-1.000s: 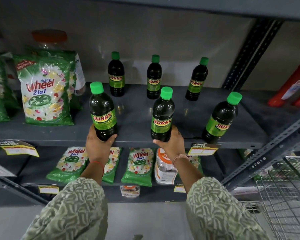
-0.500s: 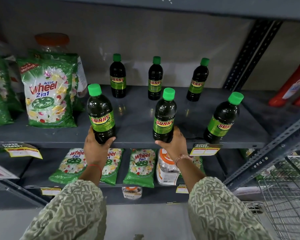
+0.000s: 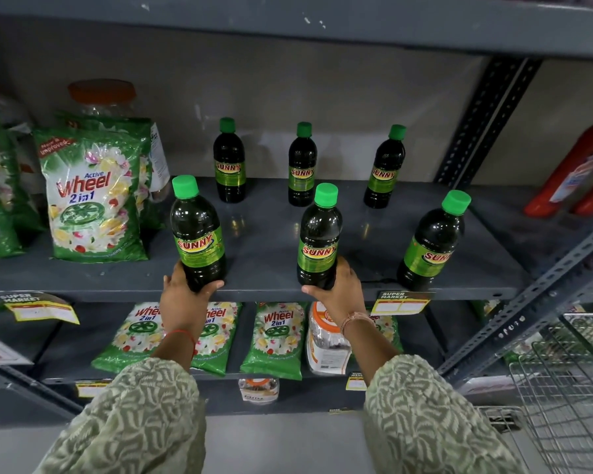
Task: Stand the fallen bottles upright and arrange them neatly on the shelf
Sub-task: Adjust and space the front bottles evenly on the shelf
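Note:
Several dark Sunny bottles with green caps stand upright on the grey shelf (image 3: 271,248). My left hand (image 3: 182,302) grips the base of the front left bottle (image 3: 196,234). My right hand (image 3: 339,295) grips the base of the front middle bottle (image 3: 319,237). A third front bottle (image 3: 432,241) stands free at the right, near the shelf's front edge. Three more form a back row: left (image 3: 229,162), middle (image 3: 302,165), right (image 3: 384,169). No bottle lies on its side.
Green Wheel detergent bags (image 3: 89,196) stand left of the bottles. Red bottles (image 3: 575,172) lie at the far right. A slanted metal upright (image 3: 486,124) bounds the shelf's right side. A wire cart (image 3: 569,388) stands at lower right. Lower shelf holds more bags and a jar (image 3: 326,340).
Both held bottles have shifted only slightly; the left one has edged a little leftward. My hands keep their grip at the bottle bases.

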`<state>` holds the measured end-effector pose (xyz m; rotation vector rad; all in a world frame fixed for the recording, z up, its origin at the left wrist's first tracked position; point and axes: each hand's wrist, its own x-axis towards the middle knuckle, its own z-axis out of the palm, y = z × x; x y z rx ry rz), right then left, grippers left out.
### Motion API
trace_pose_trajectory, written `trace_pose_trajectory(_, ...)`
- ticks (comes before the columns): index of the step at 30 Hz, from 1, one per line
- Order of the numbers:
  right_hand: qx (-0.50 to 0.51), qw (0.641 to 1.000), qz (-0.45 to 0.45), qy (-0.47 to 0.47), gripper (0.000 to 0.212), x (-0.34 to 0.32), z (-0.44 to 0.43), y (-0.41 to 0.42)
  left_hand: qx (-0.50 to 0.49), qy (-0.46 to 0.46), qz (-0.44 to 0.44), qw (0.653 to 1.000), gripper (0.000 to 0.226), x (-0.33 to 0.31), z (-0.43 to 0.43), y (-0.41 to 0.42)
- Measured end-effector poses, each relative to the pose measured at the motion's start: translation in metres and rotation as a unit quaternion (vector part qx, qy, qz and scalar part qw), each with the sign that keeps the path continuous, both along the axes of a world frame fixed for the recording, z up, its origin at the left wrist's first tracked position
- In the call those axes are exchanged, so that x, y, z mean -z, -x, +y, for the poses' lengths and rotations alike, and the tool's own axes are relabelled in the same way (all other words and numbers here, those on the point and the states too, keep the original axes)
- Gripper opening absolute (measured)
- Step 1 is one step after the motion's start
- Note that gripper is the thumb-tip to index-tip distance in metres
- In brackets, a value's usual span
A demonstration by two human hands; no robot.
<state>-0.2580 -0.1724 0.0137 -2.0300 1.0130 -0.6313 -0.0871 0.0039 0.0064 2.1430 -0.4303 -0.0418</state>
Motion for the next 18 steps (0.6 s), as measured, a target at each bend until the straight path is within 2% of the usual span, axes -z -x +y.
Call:
trace_pose_trajectory(10, 0.002, 1.000, 0.000, -0.007, 0.075, -0.0005, 0.0016, -0.0007, 0.009, -0.007, 0.017, 1.000, 0.064, -0.0037, 0.0008, -0.0005)
trace_pose_trajectory(18, 0.002, 1.000, -0.001, -0.009, 0.073, -0.0014, 0.0015, 0.0003, 0.006, -0.025, 0.023, 0.999, 0.068, -0.0077, -0.0015, -0.0032)
